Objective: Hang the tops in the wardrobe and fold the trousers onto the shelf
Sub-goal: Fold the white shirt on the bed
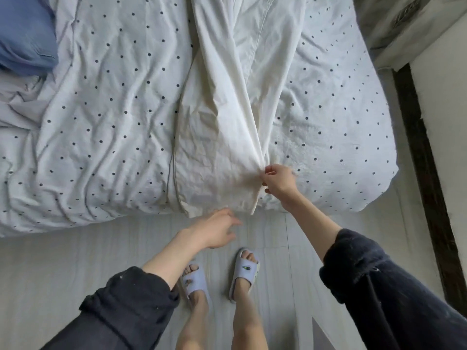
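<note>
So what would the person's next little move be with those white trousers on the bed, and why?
Probably the left hand takes hold of the near hem of the white trousers. The right hand already pinches the cloth at its right edge, while the left is open, fingers spread, just short of the hem at the edge of the dotted duvet. Two grips would let the trousers be pulled straight for folding.

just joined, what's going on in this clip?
A person stands at the foot of a bed with a dotted cover. White trousers lie spread on it, one end at the near edge. The right hand pinches the fabric at that end; the left hand reaches toward the same edge, fingers relaxed, holding nothing. Folding has not begun. A blue garment lies at the far left.
</note>
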Demonstrator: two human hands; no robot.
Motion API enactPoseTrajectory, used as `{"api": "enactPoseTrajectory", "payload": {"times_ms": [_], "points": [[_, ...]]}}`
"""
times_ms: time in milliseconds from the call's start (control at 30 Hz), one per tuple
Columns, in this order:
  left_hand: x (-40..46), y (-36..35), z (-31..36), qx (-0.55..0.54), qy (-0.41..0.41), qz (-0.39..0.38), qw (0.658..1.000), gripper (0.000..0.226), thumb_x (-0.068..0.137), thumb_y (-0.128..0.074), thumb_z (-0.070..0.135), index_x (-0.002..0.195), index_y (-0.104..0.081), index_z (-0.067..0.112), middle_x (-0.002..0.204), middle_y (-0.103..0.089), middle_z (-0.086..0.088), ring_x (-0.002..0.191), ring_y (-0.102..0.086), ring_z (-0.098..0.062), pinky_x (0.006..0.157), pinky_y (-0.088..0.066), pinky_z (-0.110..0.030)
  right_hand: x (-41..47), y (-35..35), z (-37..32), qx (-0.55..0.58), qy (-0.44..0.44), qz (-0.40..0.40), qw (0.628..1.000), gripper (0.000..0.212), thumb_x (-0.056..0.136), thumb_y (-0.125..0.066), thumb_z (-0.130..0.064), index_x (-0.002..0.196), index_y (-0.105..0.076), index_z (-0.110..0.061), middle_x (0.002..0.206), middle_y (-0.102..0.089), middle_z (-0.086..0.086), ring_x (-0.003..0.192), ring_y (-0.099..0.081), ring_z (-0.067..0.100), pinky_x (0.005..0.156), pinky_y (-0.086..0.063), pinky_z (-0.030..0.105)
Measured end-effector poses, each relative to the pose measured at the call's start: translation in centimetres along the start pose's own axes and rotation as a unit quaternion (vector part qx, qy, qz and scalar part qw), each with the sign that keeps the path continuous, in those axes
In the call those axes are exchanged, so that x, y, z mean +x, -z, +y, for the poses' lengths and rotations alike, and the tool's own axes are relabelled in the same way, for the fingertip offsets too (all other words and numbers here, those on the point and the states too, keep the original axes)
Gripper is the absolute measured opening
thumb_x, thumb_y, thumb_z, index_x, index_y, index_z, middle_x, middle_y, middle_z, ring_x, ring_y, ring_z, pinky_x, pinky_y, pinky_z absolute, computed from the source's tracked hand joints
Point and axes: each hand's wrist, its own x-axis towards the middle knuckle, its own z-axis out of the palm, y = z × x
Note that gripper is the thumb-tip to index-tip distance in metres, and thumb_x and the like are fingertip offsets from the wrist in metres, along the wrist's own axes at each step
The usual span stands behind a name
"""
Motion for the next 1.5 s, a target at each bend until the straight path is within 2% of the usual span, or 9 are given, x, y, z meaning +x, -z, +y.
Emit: {"api": "enactPoseTrajectory", "payload": {"times_ms": [233,467,833,1000,1167,1267,1333,1400,1500], "points": [[-0.1,8.5,-3.2,-0.135,0.064,0.253,0.956,0.027,0.094,-0.048,0.008,0.115,-0.065,0.007,0.116,-0.060,-0.014,0.108,-0.056,-0.027,0.089,-0.034,-0.024,0.8,2.3,-4.1,-0.102,0.058,0.031,0.993,0.022,0.092,-0.049,-0.023,0.101,-0.064,-0.010,0.079,-0.063,0.001,0.070,-0.056,0.015,0.061,-0.044,0.028],[2.1,19.8,-5.5,-0.239,0.085,0.428,0.867,0.026,0.092,-0.049,0.004,0.108,-0.068,0.010,0.108,-0.065,-0.008,0.095,-0.061,-0.024,0.083,-0.041,-0.022,4.5,5.4,-15.3,-0.092,0.139,0.040,0.985,0.025,0.095,-0.047,-0.021,0.112,-0.062,-0.009,0.107,-0.067,0.011,0.099,-0.061,0.026,0.083,-0.048,0.033],[11.3,41.4,-10.4,-0.284,0.108,0.477,0.825,0.029,0.094,-0.044,0.008,0.118,-0.062,0.007,0.121,-0.060,-0.012,0.102,-0.058,-0.026,0.078,-0.033,-0.014,17.2,6.9,-30.8,-0.168,0.282,0.108,0.938,0.040,0.098,-0.046,-0.025,0.136,-0.048,-0.012,0.140,-0.049,0.005,0.132,-0.041,0.019,0.101,-0.025,0.018],[16.8,49.9,-12.2,-0.286,0.161,0.458,0.826,0.018,0.093,-0.047,0.020,0.100,-0.063,0.017,0.088,-0.056,0.000,0.088,-0.048,-0.022,0.071,-0.032,-0.021,23.4,7.6,-36.4,-0.250,0.302,0.113,0.913,0.049,0.101,-0.037,-0.033,0.146,-0.033,-0.015,0.154,-0.027,0.008,0.144,-0.016,0.023,0.113,-0.013,0.030],[22.0,53.7,-13.0,-0.274,0.223,0.420,0.836,0.060,0.088,-0.052,0.049,0.135,-0.044,0.011,0.134,-0.049,-0.009,0.123,-0.046,-0.029,0.096,-0.040,-0.038,29.0,7.2,-39.8,-0.285,0.326,0.130,0.892,0.054,0.102,-0.025,-0.039,0.150,-0.017,-0.018,0.158,-0.012,0.007,0.146,-0.007,0.023,0.118,-0.009,0.037],[24.0,55.0,-13.9,-0.236,0.278,0.405,0.839,0.054,0.083,-0.060,0.045,0.123,-0.052,0.011,0.123,-0.053,-0.010,0.111,-0.052,-0.032,0.085,-0.046,-0.038,32.3,6.3,-40.3,-0.346,0.307,0.119,0.879,0.054,0.100,-0.029,-0.038,0.150,-0.019,-0.020,0.159,-0.004,0.005,0.146,0.000,0.023,0.118,-0.006,0.041],[24.4,55.3,-14.3,-0.207,0.290,0.413,0.838,0.032,0.082,-0.060,0.033,0.100,-0.062,0.007,0.093,-0.060,-0.009,0.086,-0.054,-0.030,0.066,-0.041,-0.031,33.4,5.1,-39.4,-0.387,0.284,0.077,0.874,0.055,0.097,-0.033,-0.041,0.148,-0.023,-0.020,0.159,-0.002,0.003,0.146,0.004,0.024,0.117,-0.003,0.043],[24.5,55.5,-14.3,-0.222,0.281,0.440,0.823,0.020,0.081,-0.059,0.025,0.080,-0.062,0.005,0.067,-0.053,-0.006,0.073,-0.050,-0.028,0.060,-0.035,-0.027,34.4,4.1,-38.4,-0.410,0.275,0.040,0.869,0.056,0.095,-0.034,-0.048,0.144,-0.028,-0.020,0.157,-0.007,0.001,0.144,0.003,0.028,0.116,-0.004,0.045],[23.8,55.9,-14.3,-0.290,0.248,0.492,0.783,0.022,0.080,-0.062,0.022,0.061,-0.055,0.014,0.061,-0.052,-0.003,0.070,-0.049,-0.026,0.055,-0.033,-0.026,35.7,3.6,-38.1,-0.439,0.249,-0.007,0.863,0.061,0.094,-0.026,-0.055,0.146,-0.020,-0.023,0.157,-0.003,0.001,0.144,0.004,0.030,0.115,-0.001,0.049]]}}
